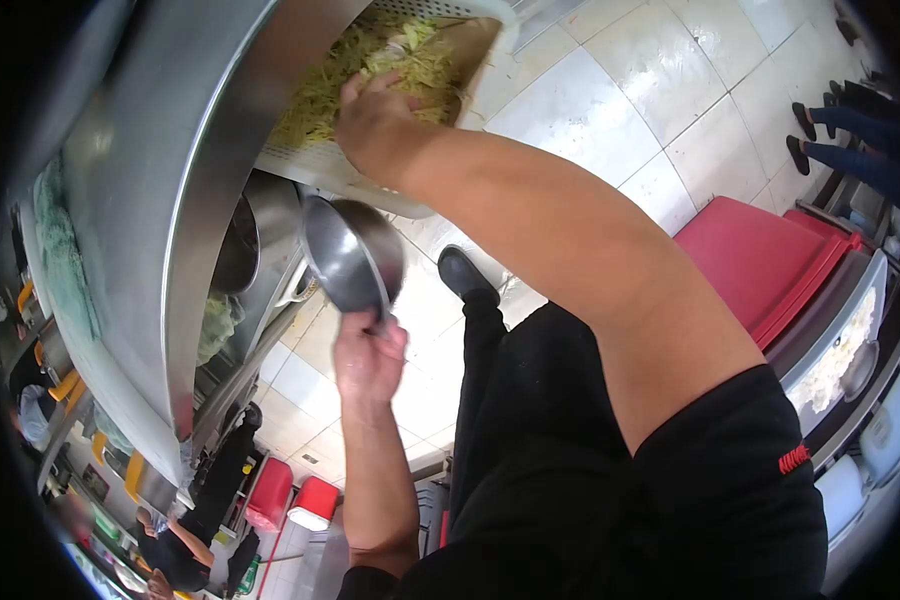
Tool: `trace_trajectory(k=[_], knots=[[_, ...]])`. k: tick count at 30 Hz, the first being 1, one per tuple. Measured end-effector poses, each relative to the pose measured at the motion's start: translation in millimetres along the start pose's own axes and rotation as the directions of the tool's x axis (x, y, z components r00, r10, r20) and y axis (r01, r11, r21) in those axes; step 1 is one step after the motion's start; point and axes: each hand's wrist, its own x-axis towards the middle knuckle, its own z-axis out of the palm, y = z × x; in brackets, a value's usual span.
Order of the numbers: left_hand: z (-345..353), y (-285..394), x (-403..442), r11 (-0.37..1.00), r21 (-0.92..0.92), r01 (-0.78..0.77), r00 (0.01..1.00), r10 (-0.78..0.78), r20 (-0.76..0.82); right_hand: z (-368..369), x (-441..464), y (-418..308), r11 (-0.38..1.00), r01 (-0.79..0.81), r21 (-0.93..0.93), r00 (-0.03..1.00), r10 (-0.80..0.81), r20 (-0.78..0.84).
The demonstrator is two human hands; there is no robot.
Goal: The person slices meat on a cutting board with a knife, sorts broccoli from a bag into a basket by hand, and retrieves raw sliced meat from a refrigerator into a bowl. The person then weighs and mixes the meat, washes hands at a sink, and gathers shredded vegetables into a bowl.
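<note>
My left hand (pixel 368 360) is closed round the rim of a shiny metal bowl (pixel 352 255), which is tilted on its side above the floor. My right hand (pixel 375 115) reaches into a white perforated basket (pixel 345 185) at the top. Shredded yellow-green vegetable (pixel 320 95) lies in that basket, and my right fingers are spread and partly sunk into it. Whether any shreds are in my right palm is hidden.
A steel counter (pixel 150 190) runs down the left, with another metal bowl (pixel 235 250) under its edge. Red lids (pixel 745 260) and a white-filled tray (pixel 840 350) are at the right. People (pixel 185 540) stand lower left and upper right.
</note>
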Motion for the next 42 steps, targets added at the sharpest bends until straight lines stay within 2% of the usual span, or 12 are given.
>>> trace_trajectory(k=[3, 9, 12, 16, 19, 20, 22, 25, 27, 28, 33, 42], knots=[[16, 26, -9, 0.995, 0.016, -0.101, 0.995, 0.101, -0.020, -15, 27, 15, 0.955, 0.226, 0.193, 0.951, -0.259, 0.169], [21, 19, -44, 0.928, 0.225, -0.296, 0.954, 0.299, 0.023, -20, 8, 17, 0.992, 0.126, 0.017, 0.992, -0.126, -0.001], [40, 31, -50, 0.829, 0.267, -0.491, 0.866, 0.497, 0.048, -26, 12, 37, 0.844, 0.092, 0.529, 0.984, 0.005, -0.179], [62, 60, -26, 0.574, 0.413, -0.707, 0.674, 0.724, 0.148, -84, -35, 54, 0.700, 0.431, 0.569, 0.825, -0.051, -0.563], [80, 79, -2, 0.540, 0.542, -0.645, 0.717, 0.673, 0.182, -83, -43, 39, 0.741, 0.447, 0.500, 0.736, 0.012, -0.676], [90, 81, 3, 0.605, 0.516, -0.606, 0.764, 0.623, 0.168, -79, -40, 23, 0.817, 0.365, 0.447, 0.734, 0.043, -0.678], [110, 83, 5, 0.727, 0.465, -0.504, 0.854, 0.498, 0.147, -97, -57, 17, 0.867, 0.259, 0.427, 0.962, -0.270, -0.035], [122, 81, -1, 0.815, 0.408, -0.412, 0.911, 0.366, 0.190, -136, -81, 60, 0.873, 0.172, 0.457, 0.972, -0.227, 0.068], [122, 79, -3, 0.844, 0.367, -0.390, 0.919, 0.334, 0.210, -143, -74, 115, 0.875, 0.221, 0.431, 0.965, -0.133, -0.226], [122, 76, -2, 0.844, 0.363, -0.396, 0.916, 0.334, 0.222, -119, -44, 144, 0.545, 0.088, 0.834, 0.992, 0.024, -0.121], [136, 57, -1, 0.843, 0.378, -0.383, 0.923, 0.334, 0.189, -40, 49, 258, 0.946, -0.268, 0.180, 0.938, 0.299, -0.174], [147, 57, -3, 0.823, 0.438, -0.362, 0.932, 0.331, 0.149, -27, 62, 287, 0.928, -0.335, 0.161, 0.917, 0.360, -0.169]])
